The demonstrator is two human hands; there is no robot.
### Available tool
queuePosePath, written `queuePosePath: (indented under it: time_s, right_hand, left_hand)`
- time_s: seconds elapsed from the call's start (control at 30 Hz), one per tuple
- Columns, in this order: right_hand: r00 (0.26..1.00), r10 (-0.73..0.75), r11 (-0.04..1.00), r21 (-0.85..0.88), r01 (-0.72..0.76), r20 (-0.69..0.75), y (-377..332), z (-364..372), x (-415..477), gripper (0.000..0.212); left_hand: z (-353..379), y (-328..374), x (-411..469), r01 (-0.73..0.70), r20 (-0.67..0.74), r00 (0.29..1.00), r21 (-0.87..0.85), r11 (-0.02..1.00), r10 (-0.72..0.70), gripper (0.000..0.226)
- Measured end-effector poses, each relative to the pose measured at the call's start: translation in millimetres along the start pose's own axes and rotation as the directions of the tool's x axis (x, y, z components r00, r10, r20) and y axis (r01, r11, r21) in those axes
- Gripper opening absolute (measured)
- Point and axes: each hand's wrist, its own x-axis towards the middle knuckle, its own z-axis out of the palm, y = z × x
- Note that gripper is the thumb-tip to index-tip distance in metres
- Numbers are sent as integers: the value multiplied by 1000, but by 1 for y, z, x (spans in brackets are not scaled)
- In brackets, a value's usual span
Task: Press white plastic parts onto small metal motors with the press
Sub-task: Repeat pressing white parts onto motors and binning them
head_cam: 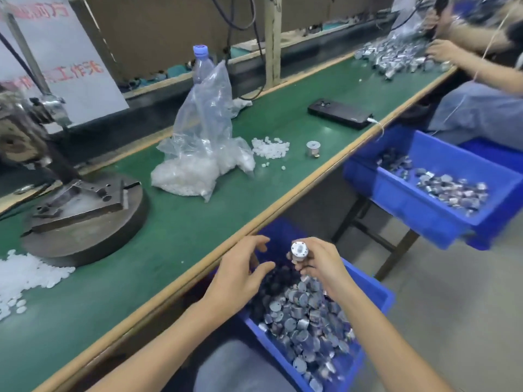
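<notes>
Green worktop carries the press off to the left. Right hand pinches a motor upright; left hand, spread and empty, lies nearer the press.

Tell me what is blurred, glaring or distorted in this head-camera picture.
Head view: the press and the sign at the left edge are smeared and soft; the motor in the right hand is fairly sharp; the light is even and the shadows are faint; the plastic bag shows a mild sheen but no hard glare.
</notes>
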Motion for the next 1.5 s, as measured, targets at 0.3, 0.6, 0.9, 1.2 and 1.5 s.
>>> queuePosePath:
  time_s: [0.3,0.6,0.9,1.2,1.5]
  right_hand:
    - [964,245,958,-127,-257,-98,91,-45,44,20]
    - [962,186,890,-380,-252,-202,137,-67,62,30]
    - [973,77,958,-252,-133,-219,97,-61,53,22]
    - [935,-339,935,-152,322,-104,-16,0,31,25]
    - [816,-572,798,-172,578,90,-83,111,17,26]
  left_hand:
    - [40,-14,-8,262,190,941,105,959,-278,38]
    - [37,-23,-3,250,224,934,140,958,-277,31]
    - [23,-18,-8,178,237,951,98,979,-197,28]
    - [-42,3,3,55,53,997,34,998,-57,22]
    - [-139,-14,-14,70,-136,989,143,987,-50,23]
